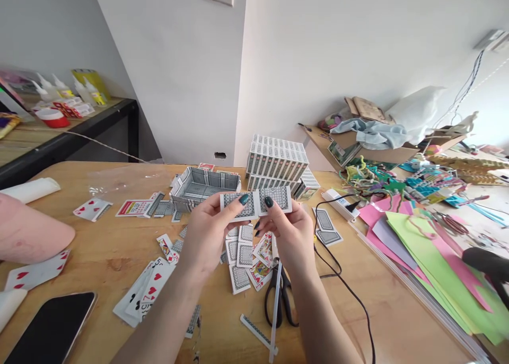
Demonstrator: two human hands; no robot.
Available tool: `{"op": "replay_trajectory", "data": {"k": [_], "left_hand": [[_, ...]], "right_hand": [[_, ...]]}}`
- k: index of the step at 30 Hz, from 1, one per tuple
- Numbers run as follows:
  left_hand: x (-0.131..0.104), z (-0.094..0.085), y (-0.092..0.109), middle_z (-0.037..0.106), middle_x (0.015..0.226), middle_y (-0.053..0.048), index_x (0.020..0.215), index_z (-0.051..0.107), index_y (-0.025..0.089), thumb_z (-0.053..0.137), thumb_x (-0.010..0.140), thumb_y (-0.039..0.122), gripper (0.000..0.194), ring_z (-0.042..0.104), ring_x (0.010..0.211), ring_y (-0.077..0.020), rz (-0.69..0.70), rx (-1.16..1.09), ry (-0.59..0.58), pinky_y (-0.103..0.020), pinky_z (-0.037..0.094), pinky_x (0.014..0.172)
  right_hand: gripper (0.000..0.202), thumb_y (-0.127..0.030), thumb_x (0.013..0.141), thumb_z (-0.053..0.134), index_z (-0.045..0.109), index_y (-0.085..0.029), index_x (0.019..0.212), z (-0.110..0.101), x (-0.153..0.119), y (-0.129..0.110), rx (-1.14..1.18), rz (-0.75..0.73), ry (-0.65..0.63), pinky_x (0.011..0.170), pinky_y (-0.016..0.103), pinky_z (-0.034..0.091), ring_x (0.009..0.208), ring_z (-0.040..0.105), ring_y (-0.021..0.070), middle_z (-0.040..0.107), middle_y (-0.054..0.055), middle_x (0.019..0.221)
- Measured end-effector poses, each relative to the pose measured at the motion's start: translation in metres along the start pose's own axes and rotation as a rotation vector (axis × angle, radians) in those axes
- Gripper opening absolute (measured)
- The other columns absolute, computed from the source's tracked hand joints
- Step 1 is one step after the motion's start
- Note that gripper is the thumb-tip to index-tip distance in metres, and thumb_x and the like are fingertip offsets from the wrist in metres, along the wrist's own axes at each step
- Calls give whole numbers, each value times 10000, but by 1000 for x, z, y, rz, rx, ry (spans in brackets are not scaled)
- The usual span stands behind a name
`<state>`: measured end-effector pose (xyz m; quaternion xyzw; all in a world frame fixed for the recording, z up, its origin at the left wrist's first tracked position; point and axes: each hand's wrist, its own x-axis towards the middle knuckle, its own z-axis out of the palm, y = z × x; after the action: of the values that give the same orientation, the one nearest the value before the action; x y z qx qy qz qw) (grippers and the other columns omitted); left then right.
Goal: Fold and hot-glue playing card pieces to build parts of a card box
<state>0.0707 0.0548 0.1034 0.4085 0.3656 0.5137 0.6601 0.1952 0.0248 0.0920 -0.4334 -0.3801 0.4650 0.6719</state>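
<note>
My left hand (207,226) pinches a folded playing card (249,210) with a grey patterned back, thumb on top. My right hand (295,232) grips a second folded card (282,198) of the same pattern. Both cards are held up with their short ends meeting; whether they are joined I cannot tell. Below them lie several folded card pieces (244,254) and some face cards (260,274). Behind my left hand stands an open box made of cards (185,201). Black-handled scissors (284,290) lie under my right wrist, with a translucent stick (275,311) across them.
Stacked card boxes (278,160) stand at the back. Loose playing cards (149,292) and a phone (51,329) lie at left, near another bare limb (32,229). Right are a power strip (341,205), a black cable (360,298), coloured paper (429,268) and a black-tipped tool (481,260).
</note>
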Motion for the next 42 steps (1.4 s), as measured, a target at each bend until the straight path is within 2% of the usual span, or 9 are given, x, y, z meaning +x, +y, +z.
{"op": "replay_trajectory", "data": {"k": [5, 9, 18, 27, 29, 31, 33, 35, 42], "left_hand": [[-4, 18, -12, 669, 701, 3, 745, 632, 163, 693, 689, 295, 156, 620, 597, -123, 5, -197, 113, -230, 485, 525], [-5, 20, -21, 675, 740, 11, 768, 649, 178, 699, 694, 276, 132, 622, 654, -122, 114, -171, 188, -217, 483, 564], [-5, 21, -33, 400, 405, 75, 524, 456, 176, 567, 793, 342, 336, 301, 292, -37, 215, -183, 137, -168, 254, 260], [-6, 15, -38, 426, 398, 69, 527, 442, 193, 553, 817, 316, 333, 403, 281, -68, 297, 97, 122, -178, 327, 257], [-6, 14, -38, 496, 447, 51, 564, 492, 191, 556, 819, 310, 289, 505, 365, -92, 347, 137, 147, -182, 424, 340], [-5, 14, -39, 595, 558, 21, 640, 563, 185, 574, 811, 293, 203, 625, 572, -134, 431, 161, 180, -213, 531, 555], [-5, 14, -39, 656, 684, -7, 717, 607, 180, 579, 811, 279, 140, 653, 780, -170, 492, 171, 186, -260, 531, 758], [-6, 14, -40, 668, 737, -15, 743, 613, 181, 578, 816, 271, 121, 648, 835, -175, 512, 178, 178, -271, 516, 808], [-15, 18, -39, 501, 456, 33, 565, 501, 188, 469, 880, 337, 350, 538, 434, -108, 479, 185, 148, -213, 471, 430]], "right_hand": [[166, -328, 803, 614, 576, -173, 757, 7, -4, 4, 49, 2, -31, 403, 242, 498, 417, 563, 115, 596, -25, 529], [148, -317, 816, 601, 568, -174, 793, 11, -5, 6, 78, -15, -32, 434, 236, 505, 458, 585, 114, 612, -21, 564], [199, -345, 831, 577, 528, -175, 742, 21, -12, 9, 66, 9, -65, 385, 171, 420, 427, 532, 73, 590, -34, 559], [332, -389, 779, 616, 479, -166, 575, 17, -12, 19, 84, 123, -85, 310, 168, 314, 338, 401, 57, 445, -60, 437], [372, -396, 787, 604, 449, -168, 538, 16, -12, 19, 68, 132, -116, 310, 173, 293, 328, 382, 54, 412, -63, 419], [403, -397, 794, 599, 421, -168, 514, 15, -13, 19, 62, 132, -148, 315, 173, 267, 330, 365, 46, 382, -66, 421], [417, -400, 809, 584, 401, -171, 512, 13, -13, 17, 64, 123, -177, 328, 174, 253, 337, 347, 40, 342, -73, 432], [424, -405, 832, 555, 382, -175, 521, 12, -12, 16, 69, 113, -216, 343, 179, 244, 346, 336, 40, 307, -78, 443], [402, -371, 874, 508, 353, -184, 553, 8, -13, 12, 77, 90, -330, 389, 203, 244, 398, 341, 52, 312, -66, 490]]}}
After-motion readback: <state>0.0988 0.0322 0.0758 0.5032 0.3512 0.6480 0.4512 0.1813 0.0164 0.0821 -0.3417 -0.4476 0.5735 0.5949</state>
